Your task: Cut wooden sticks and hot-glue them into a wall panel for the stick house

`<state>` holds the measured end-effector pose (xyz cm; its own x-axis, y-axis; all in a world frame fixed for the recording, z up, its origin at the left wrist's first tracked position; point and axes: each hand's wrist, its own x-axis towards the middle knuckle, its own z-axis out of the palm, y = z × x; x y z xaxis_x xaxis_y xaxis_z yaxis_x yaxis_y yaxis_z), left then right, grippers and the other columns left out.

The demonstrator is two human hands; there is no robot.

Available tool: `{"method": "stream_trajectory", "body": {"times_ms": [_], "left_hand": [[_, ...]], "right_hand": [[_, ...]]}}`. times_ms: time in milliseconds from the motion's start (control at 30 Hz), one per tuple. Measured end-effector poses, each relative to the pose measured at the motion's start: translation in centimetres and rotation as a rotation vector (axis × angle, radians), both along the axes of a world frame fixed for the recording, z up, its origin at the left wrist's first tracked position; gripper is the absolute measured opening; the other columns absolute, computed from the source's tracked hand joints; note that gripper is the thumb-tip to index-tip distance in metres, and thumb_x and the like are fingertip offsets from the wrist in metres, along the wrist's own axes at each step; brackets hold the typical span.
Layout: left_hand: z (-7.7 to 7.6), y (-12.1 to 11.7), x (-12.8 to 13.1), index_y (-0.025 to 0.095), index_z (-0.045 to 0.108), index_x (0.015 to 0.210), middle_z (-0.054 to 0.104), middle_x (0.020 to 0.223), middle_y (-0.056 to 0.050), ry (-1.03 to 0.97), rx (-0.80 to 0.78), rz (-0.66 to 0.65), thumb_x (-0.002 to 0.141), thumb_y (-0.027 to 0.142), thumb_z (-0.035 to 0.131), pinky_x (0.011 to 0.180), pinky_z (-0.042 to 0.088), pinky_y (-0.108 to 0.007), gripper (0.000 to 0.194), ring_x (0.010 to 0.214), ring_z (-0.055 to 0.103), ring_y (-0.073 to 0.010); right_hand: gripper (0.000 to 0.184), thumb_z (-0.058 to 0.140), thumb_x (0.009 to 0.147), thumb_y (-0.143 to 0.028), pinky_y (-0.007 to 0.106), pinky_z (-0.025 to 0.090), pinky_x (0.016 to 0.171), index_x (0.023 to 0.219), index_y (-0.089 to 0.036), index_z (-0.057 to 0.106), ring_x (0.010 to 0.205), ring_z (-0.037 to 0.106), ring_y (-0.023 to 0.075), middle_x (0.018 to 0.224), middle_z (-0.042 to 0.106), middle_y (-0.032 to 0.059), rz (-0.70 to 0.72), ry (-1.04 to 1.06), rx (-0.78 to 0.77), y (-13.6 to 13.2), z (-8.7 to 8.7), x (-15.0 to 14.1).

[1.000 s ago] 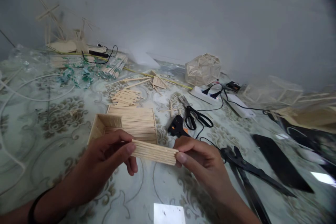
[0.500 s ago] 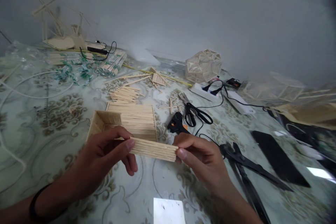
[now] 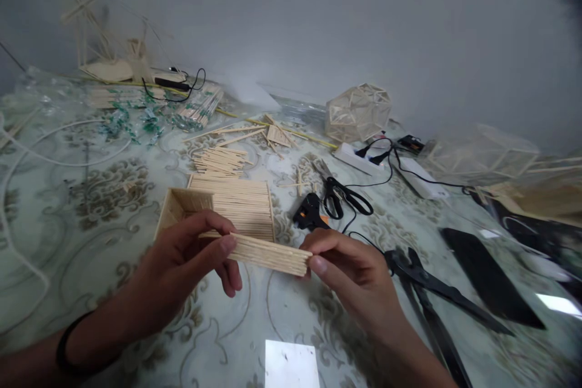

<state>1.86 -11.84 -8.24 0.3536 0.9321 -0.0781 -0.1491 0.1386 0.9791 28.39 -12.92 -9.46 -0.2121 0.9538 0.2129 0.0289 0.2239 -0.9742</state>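
Note:
A narrow panel of wooden sticks (image 3: 271,254) laid side by side is held up between my two hands. My left hand (image 3: 195,254) pinches its left end between thumb and forefinger, the other fingers curled loosely below. At the other end, my right hand (image 3: 345,267) grips the panel's tip between thumb and fingers. Just behind it on the table lies a flat stick panel (image 3: 243,203) with a thin raised edge at its right. To its left stands a small box-like stick piece (image 3: 188,197), partly hidden by my left hand.
A black glue gun (image 3: 310,212) and black-handled scissors (image 3: 348,197) lie right of the panels. Large dark cutters (image 3: 436,285) and a black phone-like slab (image 3: 491,276) are farther right. Behind are loose sticks (image 3: 220,162), a power strip (image 3: 359,159) and a stick polyhedron (image 3: 359,112).
Both hands keep the same hold on the stick panel. The whole view has shifted slightly, with the table things appearing a little farther right.

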Motion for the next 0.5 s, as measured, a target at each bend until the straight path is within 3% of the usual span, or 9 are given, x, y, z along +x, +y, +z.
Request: {"method": "stream_trajectory", "body": {"times_ms": [133,233,333,500], "left_hand": [[-0.10,-0.15,-0.03,0.026,0.068,0.095,0.079,0.063,0.002,0.010,0.001,0.006,0.101,0.045,0.073,0.059,0.058,-0.025,0.020,0.055,0.075,-0.0173],[-0.15,-0.22,-0.04,0.026,0.069,0.096,0.080,0.064,0.002,-0.005,-0.006,0.005,0.101,0.044,0.074,0.059,0.059,-0.024,0.019,0.057,0.076,-0.0164],[0.02,-0.19,0.01,0.026,0.071,0.093,0.081,0.068,0.002,-0.004,0.015,0.000,0.102,0.042,0.073,0.064,0.061,-0.023,0.019,0.062,0.077,-0.0153],[0.33,-0.16,0.10,0.025,0.073,0.091,0.082,0.069,0.001,0.004,0.045,0.021,0.102,0.040,0.073,0.065,0.063,-0.026,0.019,0.063,0.078,-0.0168]], "right_hand": [[0.004,0.081,0.099,-0.034,0.019,0.059,0.068,0.099,-0.030,0.081,0.068,0.075,0.0110,0.080,0.079,-0.0020,-0.013,0.065,-0.039,-0.10,-0.18,-0.23],[0.011,0.083,0.098,-0.031,0.019,0.062,0.069,0.109,-0.034,0.081,0.068,0.078,0.0107,0.084,0.080,-0.0035,-0.010,0.151,-0.059,-0.29,-0.21,-0.38],[0.006,0.081,0.100,-0.029,0.020,0.063,0.069,0.105,-0.032,0.081,0.067,0.080,0.0114,0.078,0.079,-0.0039,0.029,0.171,-0.065,-0.46,-0.16,-0.47],[0.002,0.081,0.100,-0.028,0.026,0.066,0.067,0.100,-0.030,0.082,0.067,0.082,0.0144,0.090,0.079,-0.0025,0.013,0.205,-0.043,-0.54,0.00,-0.78]]}}
